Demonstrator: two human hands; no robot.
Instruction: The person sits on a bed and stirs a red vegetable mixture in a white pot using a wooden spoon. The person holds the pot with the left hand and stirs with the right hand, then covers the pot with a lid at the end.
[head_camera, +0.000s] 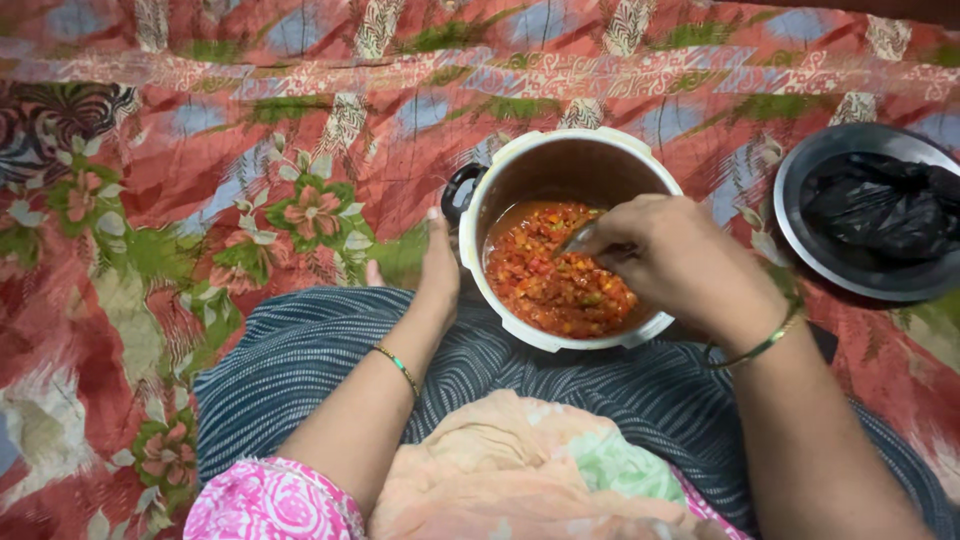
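Counts: one round white metal cooking pot (560, 165), one metal spoon (578, 240), one round grey plate (800, 215), one crumpled black plastic bag (880, 205)
Pot: on the red floral cloth (180, 200), near its far edge, against the person's striped lap; holds chopped red and green mixture (560, 280)
Right hand (680, 260): closed round the spoon, over the mixture
Left hand (440, 275): flat against the pot's outer wall, grasping nothing
Plate: at the cloth's right edge, bearing the bag
Open room: bare cloth left of the pot

Matt metal pot (520, 165), cloth sheet (200, 150), prob. glossy plastic bag (880, 205)
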